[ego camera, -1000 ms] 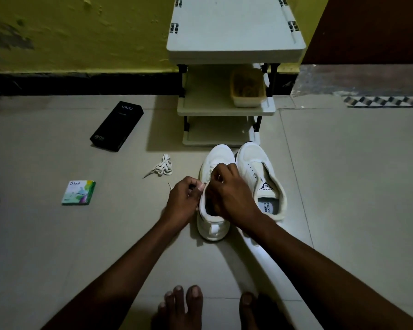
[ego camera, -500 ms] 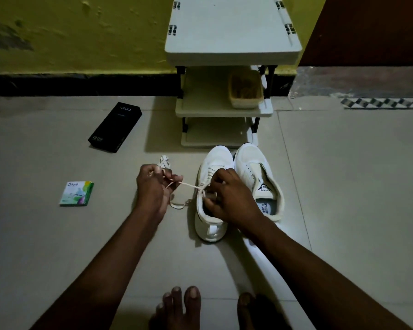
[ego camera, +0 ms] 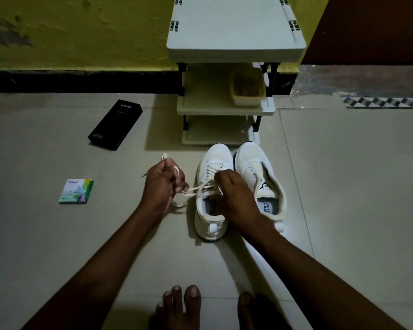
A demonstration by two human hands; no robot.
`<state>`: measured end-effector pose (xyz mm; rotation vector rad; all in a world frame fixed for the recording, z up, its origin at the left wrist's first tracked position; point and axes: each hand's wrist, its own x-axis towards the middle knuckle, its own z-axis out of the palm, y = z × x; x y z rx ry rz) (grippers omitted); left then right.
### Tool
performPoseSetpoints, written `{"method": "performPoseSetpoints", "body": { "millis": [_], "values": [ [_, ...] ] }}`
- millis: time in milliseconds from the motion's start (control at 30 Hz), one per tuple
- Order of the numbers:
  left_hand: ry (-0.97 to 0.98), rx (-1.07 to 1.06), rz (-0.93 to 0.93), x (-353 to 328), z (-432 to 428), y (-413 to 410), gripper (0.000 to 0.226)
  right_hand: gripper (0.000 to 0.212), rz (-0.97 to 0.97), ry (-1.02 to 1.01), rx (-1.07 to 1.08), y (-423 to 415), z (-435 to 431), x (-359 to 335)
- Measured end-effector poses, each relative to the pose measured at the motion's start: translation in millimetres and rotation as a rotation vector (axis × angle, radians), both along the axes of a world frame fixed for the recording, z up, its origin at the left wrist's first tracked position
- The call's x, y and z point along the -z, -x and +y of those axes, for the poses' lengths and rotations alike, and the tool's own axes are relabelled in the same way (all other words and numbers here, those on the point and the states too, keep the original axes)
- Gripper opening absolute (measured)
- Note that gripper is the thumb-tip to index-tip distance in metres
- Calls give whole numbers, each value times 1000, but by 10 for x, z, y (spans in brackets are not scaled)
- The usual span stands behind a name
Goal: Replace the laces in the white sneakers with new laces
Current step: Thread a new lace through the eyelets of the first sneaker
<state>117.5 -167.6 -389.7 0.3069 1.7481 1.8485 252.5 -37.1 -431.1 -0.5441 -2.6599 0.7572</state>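
L hand (ego camera: 163, 186) pulled lace (ego camera: 196, 189) out, pinching it; R hand (ego camera: 234, 198) grips sneaker (ego camera: 210, 225).

A pale rack (ego camera: 234, 41) with three shelves stands against the yellow wall (ego camera: 81, 32), which has a black skirting (ego camera: 81, 81) at its foot. On the middle shelf, at the right side, sits a tub (ego camera: 248, 91) with something brownish inside. On the tiled floor (ego camera: 343, 186), left of the rack, lies a black box (ego camera: 116, 125) marked vivo, and nearer, well apart from it, a small green box (ego camera: 76, 191). A checkered strip (ego camera: 386, 101) runs at far right
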Motion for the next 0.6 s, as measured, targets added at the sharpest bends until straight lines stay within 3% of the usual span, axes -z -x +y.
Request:
{"method": "performPoseSetpoints", "body": {
  "millis": [133, 200, 233, 367, 600],
  "values": [
    [353, 102, 594, 95, 73, -49, 28, 37, -56, -66, 14, 53, -78, 28],
    [405, 169, 762, 110, 76, -11, 5, 39, -60, -72, 27, 54, -87, 31],
    [419, 213, 798, 132, 65, 11, 10, 40, -58, -73, 38, 53, -87, 31],
    [475, 371, 760, 202, -30, 14, 2, 44, -58, -81, 80, 48, -104, 33],
    [534, 358, 583, 146, 22, 54, 14, 30, -47, -32, 83, 21, -109, 1]
  ]
}}
